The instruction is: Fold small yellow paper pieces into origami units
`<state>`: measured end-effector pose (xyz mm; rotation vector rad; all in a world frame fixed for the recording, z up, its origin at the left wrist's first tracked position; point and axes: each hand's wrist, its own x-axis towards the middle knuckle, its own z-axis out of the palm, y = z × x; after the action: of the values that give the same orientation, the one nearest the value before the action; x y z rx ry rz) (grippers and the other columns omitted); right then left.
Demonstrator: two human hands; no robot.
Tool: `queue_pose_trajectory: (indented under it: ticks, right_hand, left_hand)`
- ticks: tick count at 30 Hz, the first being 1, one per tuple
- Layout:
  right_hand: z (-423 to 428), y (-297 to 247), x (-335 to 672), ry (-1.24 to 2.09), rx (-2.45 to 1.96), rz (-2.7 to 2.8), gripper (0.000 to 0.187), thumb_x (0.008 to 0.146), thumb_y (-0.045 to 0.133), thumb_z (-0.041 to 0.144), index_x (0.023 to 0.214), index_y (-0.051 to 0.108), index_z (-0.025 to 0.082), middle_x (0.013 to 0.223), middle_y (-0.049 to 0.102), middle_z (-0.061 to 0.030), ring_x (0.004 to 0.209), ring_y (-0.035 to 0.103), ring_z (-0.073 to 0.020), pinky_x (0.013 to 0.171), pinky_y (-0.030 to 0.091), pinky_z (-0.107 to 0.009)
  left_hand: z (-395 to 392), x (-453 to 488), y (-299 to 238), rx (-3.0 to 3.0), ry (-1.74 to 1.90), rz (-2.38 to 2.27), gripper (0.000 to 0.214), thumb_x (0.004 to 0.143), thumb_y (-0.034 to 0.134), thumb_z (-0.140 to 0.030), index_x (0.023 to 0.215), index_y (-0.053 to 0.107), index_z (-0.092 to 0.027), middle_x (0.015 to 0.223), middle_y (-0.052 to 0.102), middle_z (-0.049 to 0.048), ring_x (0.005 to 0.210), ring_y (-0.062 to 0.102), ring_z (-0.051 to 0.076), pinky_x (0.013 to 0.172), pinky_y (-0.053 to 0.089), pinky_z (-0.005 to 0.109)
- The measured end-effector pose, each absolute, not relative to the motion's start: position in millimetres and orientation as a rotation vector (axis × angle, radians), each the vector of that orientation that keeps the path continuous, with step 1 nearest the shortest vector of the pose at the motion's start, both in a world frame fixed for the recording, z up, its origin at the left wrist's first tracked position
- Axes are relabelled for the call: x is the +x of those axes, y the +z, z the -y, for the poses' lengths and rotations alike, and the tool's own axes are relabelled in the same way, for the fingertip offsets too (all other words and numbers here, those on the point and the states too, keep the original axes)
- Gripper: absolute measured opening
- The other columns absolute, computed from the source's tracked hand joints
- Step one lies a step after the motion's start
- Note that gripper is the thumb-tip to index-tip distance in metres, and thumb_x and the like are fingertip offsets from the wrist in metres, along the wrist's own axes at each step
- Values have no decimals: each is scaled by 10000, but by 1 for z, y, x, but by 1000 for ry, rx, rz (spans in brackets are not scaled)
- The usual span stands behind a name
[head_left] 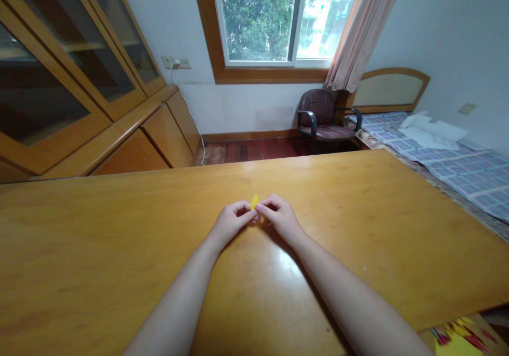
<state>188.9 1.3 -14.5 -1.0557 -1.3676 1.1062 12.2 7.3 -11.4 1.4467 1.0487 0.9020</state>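
Observation:
A small yellow piece of folded paper [255, 201] with a pointed top is held up just above the wooden table [119, 239]. My left hand [234, 217] pinches its lower left side between thumb and fingers. From the other side, my right hand [278, 213] grips the lower right edge, its thumb close to the left thumb. The fingers cover the bottom of the paper, so its full shape is hidden.
Beyond the table's far edge stands a dark red armchair [324, 112] below a window. A bed [449, 149] with white sheets lies to the right, glass-door cabinets [119, 80] to the left. Yellow and red items [461, 337] sit lower right, below the tabletop.

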Motion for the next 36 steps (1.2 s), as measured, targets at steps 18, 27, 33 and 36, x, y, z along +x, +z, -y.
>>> queue_pose_trajectory:
  ticks: [18,27,33,36]
  right_hand:
    - [-3,-15,190,1156,-1072,1268,152,756,737,342,676,722,214,717,610,-1,733,562,-166,726,423,-298]
    - [-4,-13,189,1212,-1059,1171,194,749,731,361,675,650,201,656,548,33,644,486,-136,647,385,-269]
    - [-3,-14,189,1296,-1062,1186,190,760,723,366,726,648,196,657,570,27,616,502,-137,589,389,-261]
    - [-3,-14,190,1304,-1064,1187,191,762,731,379,765,674,197,666,579,24,608,509,-136,571,386,-257]
  left_hand:
    - [-6,12,-12,1460,902,-1076,268,777,729,-410,737,605,-176,716,705,11,689,656,164,700,499,282]
    - [-5,11,-7,1350,1008,-1043,234,768,726,-388,783,634,-174,750,721,30,712,654,168,729,511,297]
    - [-8,10,-12,1243,1125,-1049,275,770,734,-423,804,636,-168,759,722,30,718,648,158,718,510,276]
    - [-10,11,-14,1214,1179,-1057,300,764,742,-445,810,646,-164,751,719,30,704,638,150,707,509,266]
